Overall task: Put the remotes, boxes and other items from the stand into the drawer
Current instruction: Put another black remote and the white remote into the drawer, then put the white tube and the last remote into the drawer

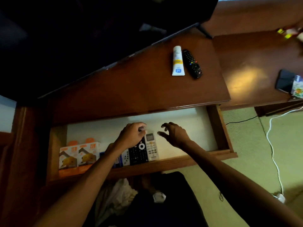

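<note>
The drawer (219, 128) is pulled out below the stand top (131, 89). Inside it, from left to right, lie two orange boxes (78, 154), a blue item (119, 161), a small grey remote (126, 157), a black remote (138, 153) and a white remote (151, 147). My left hand (131, 135) is curled over the top ends of the grey and black remotes, with something pale at its fingertips. Whether it grips anything is unclear. My right hand (173, 132) hovers open over the drawer, just right of the white remote. A white tube (177, 61) and another black remote (191, 63) lie on the stand.
A dark TV screen (98, 30) hangs over the back left of the stand. To the right, a lower wooden table (246, 63) carries a phone (284, 81) and a packet (297, 86). A white cable (272, 145) runs across the green floor.
</note>
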Motion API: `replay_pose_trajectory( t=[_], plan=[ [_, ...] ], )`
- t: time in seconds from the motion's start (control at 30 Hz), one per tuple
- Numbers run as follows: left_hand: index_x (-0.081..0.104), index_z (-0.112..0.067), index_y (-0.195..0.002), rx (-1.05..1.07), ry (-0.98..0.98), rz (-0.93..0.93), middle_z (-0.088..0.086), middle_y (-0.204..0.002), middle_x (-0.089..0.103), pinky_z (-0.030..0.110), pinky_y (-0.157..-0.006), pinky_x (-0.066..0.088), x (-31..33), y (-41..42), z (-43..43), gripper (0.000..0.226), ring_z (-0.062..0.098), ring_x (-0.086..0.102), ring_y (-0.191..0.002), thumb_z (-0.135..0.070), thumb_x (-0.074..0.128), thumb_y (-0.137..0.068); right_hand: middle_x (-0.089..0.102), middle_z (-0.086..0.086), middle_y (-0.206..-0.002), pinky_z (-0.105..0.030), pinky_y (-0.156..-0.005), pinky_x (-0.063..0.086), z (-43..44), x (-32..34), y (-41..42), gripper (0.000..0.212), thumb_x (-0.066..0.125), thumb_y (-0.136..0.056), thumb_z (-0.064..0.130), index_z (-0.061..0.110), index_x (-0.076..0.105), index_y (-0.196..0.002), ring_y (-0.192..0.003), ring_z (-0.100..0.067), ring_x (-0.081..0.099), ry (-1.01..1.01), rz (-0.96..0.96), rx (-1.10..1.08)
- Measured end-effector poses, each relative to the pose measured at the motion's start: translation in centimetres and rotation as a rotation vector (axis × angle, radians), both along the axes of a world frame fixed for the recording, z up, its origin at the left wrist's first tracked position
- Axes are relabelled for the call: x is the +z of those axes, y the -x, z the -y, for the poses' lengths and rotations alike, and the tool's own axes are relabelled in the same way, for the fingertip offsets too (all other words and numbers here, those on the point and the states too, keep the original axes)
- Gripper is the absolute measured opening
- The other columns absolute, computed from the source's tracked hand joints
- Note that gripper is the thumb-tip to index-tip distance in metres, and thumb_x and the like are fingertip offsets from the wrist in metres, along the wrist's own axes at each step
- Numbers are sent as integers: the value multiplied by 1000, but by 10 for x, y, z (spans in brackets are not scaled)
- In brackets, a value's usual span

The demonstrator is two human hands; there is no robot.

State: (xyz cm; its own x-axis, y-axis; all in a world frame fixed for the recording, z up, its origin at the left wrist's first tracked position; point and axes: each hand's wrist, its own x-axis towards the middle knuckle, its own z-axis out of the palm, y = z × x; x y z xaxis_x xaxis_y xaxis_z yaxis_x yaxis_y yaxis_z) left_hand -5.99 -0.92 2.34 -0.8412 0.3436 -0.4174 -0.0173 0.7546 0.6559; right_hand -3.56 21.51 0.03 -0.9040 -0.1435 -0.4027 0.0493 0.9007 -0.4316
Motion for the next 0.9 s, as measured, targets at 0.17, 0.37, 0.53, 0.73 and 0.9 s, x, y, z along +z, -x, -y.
replay_pose_trajectory(
  t=[0.17,0.37,0.53,0.73,0.9],
  plan=[
    [66,-26,-114,69,-102,-98,-6,-109,70,37,-83,57,40,54,-42,22,10,67,-93,-30,59,-93,75,2,-92,-37,-69,55,-52,44,53,26,57,-86,49,27,63,-100,-87,-27,70,129,-228,-268],
    [60,-23,-120,208,-146,-172,0,-111,68,40,-87,56,63,146,-123,28,17,66,-97,-32,58,-93,74,-10,-101,-41,-75,54,-124,79,148,36,60,-82,48,25,59,-110,-94,-37,68,87,-286,-398],
    [47,-22,-135,335,-113,-117,10,-127,60,47,-99,47,53,216,-188,47,28,57,-117,-30,61,-91,67,-15,-114,-44,-81,53,-169,85,211,45,68,-83,37,16,53,-120,-103,-37,63,134,-241,-375],
    [32,-25,-148,425,-86,-94,14,-142,48,47,-106,40,23,268,-228,70,32,48,-129,-30,67,-87,41,-18,-146,-50,-101,45,-180,69,264,79,68,-85,37,14,27,-149,-129,-39,45,44,-85,-208],
    [28,-32,-150,408,-63,-105,12,-139,45,43,-101,43,27,285,-242,82,28,44,-129,-19,72,-83,46,-13,-140,-52,-85,57,-180,51,283,92,75,-79,38,26,19,-152,-117,-34,56,78,-11,-163]
  ],
)
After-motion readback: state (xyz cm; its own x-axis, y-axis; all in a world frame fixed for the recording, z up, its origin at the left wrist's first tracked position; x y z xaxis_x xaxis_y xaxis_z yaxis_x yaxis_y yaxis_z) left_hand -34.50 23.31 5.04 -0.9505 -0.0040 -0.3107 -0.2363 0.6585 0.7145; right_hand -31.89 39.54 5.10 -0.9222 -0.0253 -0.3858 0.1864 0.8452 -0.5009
